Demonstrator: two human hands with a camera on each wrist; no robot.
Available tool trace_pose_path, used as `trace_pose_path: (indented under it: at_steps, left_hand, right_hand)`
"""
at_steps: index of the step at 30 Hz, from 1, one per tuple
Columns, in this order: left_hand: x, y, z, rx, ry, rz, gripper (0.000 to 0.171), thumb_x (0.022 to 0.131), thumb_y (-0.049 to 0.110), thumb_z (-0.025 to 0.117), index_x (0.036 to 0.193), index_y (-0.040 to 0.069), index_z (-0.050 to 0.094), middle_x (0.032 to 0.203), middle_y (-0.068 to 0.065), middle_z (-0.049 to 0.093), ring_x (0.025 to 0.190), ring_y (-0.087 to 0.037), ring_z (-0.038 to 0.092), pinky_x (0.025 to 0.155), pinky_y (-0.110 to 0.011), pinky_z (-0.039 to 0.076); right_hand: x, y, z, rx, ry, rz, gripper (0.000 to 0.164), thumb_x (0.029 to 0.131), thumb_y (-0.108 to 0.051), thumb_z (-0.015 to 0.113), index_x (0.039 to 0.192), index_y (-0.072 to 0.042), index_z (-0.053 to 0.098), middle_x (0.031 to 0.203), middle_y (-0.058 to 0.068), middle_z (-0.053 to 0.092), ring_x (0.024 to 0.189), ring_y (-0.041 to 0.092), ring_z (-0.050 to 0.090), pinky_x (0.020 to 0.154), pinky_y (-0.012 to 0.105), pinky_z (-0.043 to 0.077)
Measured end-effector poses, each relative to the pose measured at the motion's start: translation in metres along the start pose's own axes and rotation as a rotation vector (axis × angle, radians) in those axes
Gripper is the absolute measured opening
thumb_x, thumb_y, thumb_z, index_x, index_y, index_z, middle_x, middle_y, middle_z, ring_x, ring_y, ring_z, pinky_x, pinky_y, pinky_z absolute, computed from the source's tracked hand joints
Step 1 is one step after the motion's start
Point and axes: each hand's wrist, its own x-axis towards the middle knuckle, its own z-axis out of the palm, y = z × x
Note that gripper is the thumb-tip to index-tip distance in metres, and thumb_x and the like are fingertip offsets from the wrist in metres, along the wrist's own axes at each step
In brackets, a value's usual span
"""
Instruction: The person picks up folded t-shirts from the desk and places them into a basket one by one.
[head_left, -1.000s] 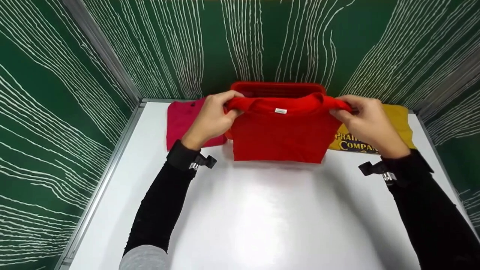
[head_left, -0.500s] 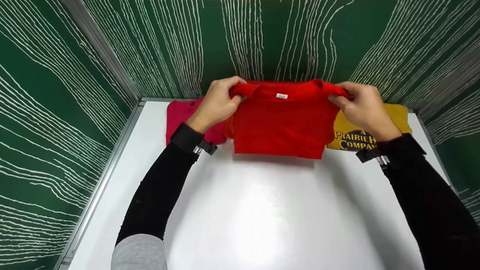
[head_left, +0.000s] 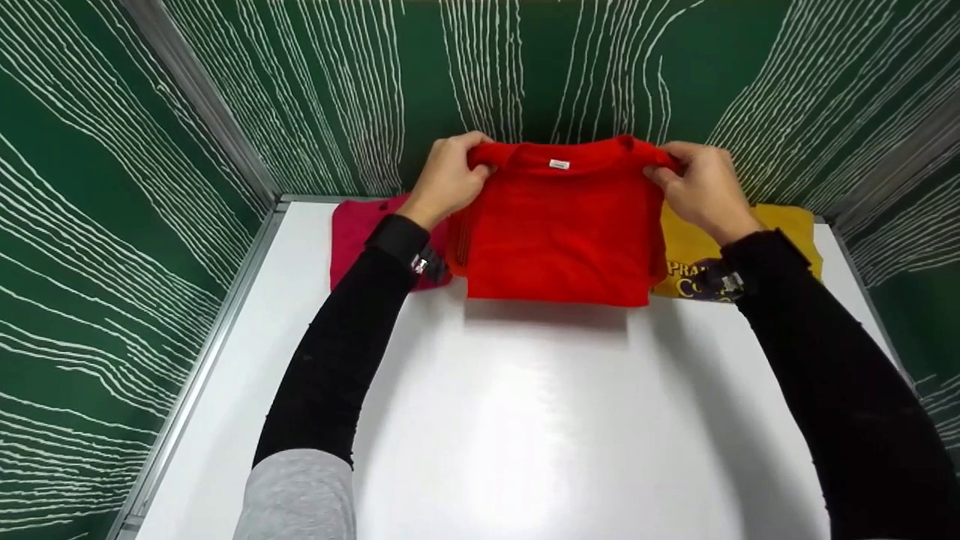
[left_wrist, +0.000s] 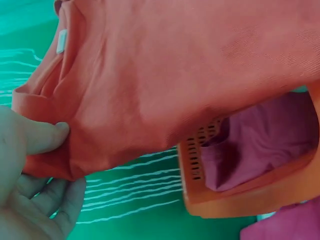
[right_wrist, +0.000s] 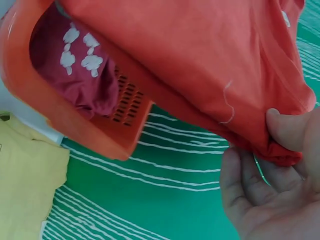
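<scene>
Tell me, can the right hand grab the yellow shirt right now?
Probably not without letting go: the right hand is busy pinching the red shirt. The yellow shirt lies close by, so a freed hand could likely reach it.

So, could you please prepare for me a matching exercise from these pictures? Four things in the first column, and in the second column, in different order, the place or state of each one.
Column one
1. red shirt
2. pink garment
3. yellow garment
4. basket

Column two
A. has a purplish cloth inside
B. lies on the white table, on the person's right, with printed lettering
C. is held beside its collar by the left hand and the right hand
D. lies on the white table, on the person's left

Right pairs: 1-C, 2-D, 3-B, 4-A
</scene>
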Motion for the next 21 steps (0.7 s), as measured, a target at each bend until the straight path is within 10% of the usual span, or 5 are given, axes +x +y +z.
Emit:
trace_pose_path:
  at_steps: [21]
  left_hand:
    - [-0.003, -0.037, 0.035, 0.151, -0.171, -0.111, 0.032, 0.101, 0.001, 0.063, 0.13, 0.009, 0.074, 0.13, -0.011, 0.075, 0.11, -0.021, 0.062, 0.099, -0.033, 0.051]
  right_hand:
    - [0.008, 0.034, 0.039, -0.062, -0.193, 0.09, 0.028, 0.109, -0.012, 0.062, 0.13, 0.0, 0.075, 0.119, 0.024, 0.071, 0.095, 0.031, 0.06, 0.064, 0.016, 0.045]
